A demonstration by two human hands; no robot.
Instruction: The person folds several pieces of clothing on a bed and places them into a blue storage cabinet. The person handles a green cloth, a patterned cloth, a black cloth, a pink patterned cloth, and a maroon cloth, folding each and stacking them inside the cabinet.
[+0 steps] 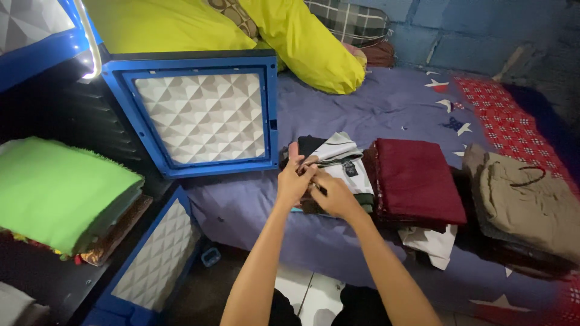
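Note:
My left hand [293, 179] and my right hand [334, 194] meet over a small stack of folded clothes [345, 162] on the bed, white, grey and dark pieces on top. Both hands pinch a small dark item between their fingertips; what it is I cannot tell. The stack lies just beyond my knuckles, partly hidden by them.
A folded maroon cloth [415, 180] lies right of the stack, then a pile of olive-brown clothes [528, 199]. A blue cabinet with its door [199, 115] open stands at left, folded green fabric [57, 193] on its shelf. A yellow blanket [302, 42] covers the bed's head.

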